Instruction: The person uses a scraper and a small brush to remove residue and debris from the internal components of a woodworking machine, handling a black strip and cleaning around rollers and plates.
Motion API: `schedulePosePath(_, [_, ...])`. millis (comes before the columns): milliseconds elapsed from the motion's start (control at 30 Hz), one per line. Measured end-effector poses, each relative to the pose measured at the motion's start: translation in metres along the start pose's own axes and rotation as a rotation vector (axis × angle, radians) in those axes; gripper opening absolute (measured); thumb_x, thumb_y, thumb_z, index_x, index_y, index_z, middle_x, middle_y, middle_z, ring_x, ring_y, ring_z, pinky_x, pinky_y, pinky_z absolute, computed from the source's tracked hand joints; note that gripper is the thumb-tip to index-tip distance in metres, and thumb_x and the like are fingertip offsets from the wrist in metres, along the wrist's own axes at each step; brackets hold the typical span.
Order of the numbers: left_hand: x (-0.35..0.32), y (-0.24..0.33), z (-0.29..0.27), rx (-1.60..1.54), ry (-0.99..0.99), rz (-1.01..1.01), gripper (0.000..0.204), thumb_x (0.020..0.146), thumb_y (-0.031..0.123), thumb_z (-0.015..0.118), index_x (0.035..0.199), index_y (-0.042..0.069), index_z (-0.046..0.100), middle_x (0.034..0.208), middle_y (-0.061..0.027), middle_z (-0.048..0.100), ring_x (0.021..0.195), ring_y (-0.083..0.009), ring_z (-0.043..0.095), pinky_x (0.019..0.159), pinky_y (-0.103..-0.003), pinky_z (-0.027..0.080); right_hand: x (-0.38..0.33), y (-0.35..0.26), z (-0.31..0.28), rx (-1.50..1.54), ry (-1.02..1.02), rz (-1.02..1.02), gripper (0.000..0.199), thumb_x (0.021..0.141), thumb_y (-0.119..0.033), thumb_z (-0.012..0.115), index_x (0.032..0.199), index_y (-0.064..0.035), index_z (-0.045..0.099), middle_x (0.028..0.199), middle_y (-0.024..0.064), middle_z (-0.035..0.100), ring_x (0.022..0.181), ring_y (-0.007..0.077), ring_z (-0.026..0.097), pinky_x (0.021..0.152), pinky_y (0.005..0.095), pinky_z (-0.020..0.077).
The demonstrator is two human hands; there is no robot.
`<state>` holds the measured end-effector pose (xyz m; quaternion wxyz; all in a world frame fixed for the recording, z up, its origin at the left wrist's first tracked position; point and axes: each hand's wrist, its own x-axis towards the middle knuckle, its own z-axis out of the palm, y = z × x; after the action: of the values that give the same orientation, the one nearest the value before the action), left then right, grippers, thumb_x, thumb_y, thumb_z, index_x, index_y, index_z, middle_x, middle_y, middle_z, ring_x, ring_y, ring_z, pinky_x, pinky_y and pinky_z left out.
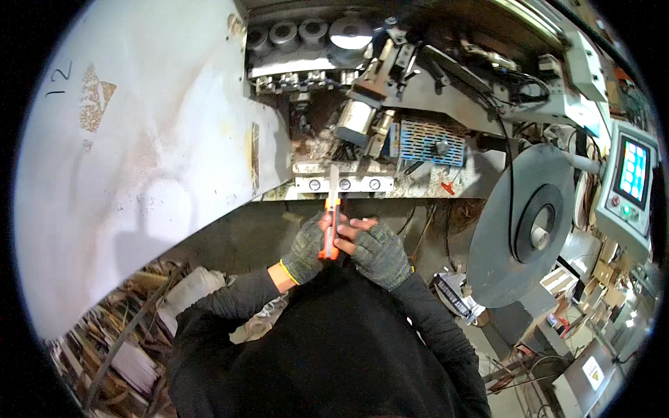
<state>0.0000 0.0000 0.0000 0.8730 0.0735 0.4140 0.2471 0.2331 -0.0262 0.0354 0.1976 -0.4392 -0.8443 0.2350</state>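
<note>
An orange-and-black utility knife (330, 233) points away from me, its long pale blade (334, 180) extended over the edge of the machine. My left hand (304, 247), in a grey knit glove with bare fingertips, is closed around the left side of the handle. From the other side, the bare fingertips of my gloved right hand (380, 252) press on the handle. Just past my hands is a white strip with several round gauges (345, 184), partly covered by the blade.
A large white panel (153, 125) fills the left. Ahead are a metal cylinder (355, 120), a blue slotted plate (432, 143) and a small red piece (447, 187). On the right stand a big grey disc (519, 230) and a lit control screen (633, 169). Scrap strips (132, 348) lie lower left.
</note>
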Motion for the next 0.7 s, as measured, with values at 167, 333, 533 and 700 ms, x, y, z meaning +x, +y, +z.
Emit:
schedulePosePath(167, [-0.025,-0.040,0.042,0.376,-0.040,0.098,0.061,0.106,0.061,0.055,0.126,0.003,0.059,0.086,-0.0066,0.068,0.074,-0.0166,0.068,0.065,-0.030,0.056,-0.056,-0.032,0.010,1.038,0.563,0.789,0.056,0.099,-0.021,0.074,0.146,-0.0002,0.052,0.139,0.0140,0.063,0.121,0.0243,0.064,0.105,0.0387,0.0518])
schedulePosePath(333, [-0.041,-0.093,0.049,0.665,-0.196,-0.044,0.057,0.110,0.057,0.049,0.116,0.003,0.065,0.077,-0.0059,0.068,0.060,-0.0146,0.067,0.056,-0.028,0.057,-0.106,-0.064,0.026,0.962,0.611,0.834,0.024,0.106,-0.024,0.068,0.101,-0.0012,0.067,0.085,0.0023,0.067,0.079,0.0113,0.062,0.070,0.0305,0.0514])
schedulePosePath(533, [-0.054,-0.164,0.030,0.637,-0.064,-0.245,0.059,0.109,0.060,0.049,0.105,0.004,0.066,0.072,-0.0069,0.067,0.054,-0.0160,0.067,0.049,-0.029,0.056,-0.163,-0.087,0.039,0.919,0.510,0.926,0.019,0.104,-0.019,0.069,0.107,-0.0012,0.071,0.092,0.0063,0.072,0.083,0.0138,0.065,0.075,0.0307,0.0529])
schedulePosePath(700, [-0.056,-0.153,0.035,0.447,0.004,-0.077,0.050,0.110,0.053,0.051,0.104,0.005,0.062,0.070,-0.0091,0.065,0.049,-0.0188,0.064,0.046,-0.031,0.056,-0.144,-0.022,0.001,0.645,0.671,0.790,0.021,0.102,-0.019,0.073,0.116,-0.0035,0.072,0.105,0.0056,0.072,0.094,0.0154,0.065,0.084,0.0317,0.0525])
